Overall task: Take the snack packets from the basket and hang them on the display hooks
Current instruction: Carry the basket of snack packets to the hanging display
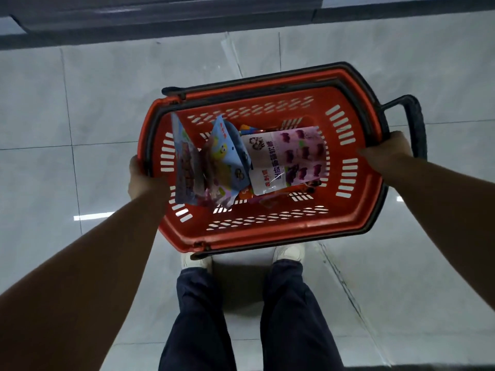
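I look straight down into a red plastic basket (356,207) with black handles, held above the tiled floor. My left hand (139,178) grips its left rim and my right hand (388,149) grips its right rim. Inside lie several snack packets: a white and purple gummy packet (288,159) flat on the right, a blue packet with a yellow cartoon figure (230,156) standing tilted in the middle, and a purple packet (187,172) leaning against the left wall. No display hooks are in view.
Glossy grey floor tiles (80,116) spread all around. A dark base edge of a fixture (160,20) runs across the top. My legs in dark trousers (198,317) and white shoes (290,253) stand just below the basket.
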A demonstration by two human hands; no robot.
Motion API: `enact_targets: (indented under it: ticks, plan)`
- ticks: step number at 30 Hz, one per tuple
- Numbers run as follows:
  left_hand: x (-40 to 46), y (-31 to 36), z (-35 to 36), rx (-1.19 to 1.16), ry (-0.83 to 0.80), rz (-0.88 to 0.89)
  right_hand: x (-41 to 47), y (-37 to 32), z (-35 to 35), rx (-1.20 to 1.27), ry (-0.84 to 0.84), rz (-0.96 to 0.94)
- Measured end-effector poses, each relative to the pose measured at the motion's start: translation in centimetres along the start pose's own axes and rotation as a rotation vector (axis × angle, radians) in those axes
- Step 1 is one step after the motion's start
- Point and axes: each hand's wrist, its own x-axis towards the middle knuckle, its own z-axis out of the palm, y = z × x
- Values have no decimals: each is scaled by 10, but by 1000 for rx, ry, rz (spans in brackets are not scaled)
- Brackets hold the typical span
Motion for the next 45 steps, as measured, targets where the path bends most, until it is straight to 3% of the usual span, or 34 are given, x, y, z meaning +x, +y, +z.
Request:
enact_targets:
  ticks: [8, 15, 23, 37, 45]
  plan:
    - [11, -6, -11, 67, -30, -33, -2, 16, -4, -99, 42, 3]
    - [-4, 36, -48, 69, -66, 129, -34, 29, -34, -16, 77, 70]
    - [-50, 121, -137, 63, -106, 297, -132, 6, -134, 78, 207, 58]
    - [-262, 318, -320, -100, -173, 847, -381, 28, -366, 437, 551, 90]
    - [-414, 416, -308, -50, -357, 1022, -466, 112, -479, 581, 708, 231]
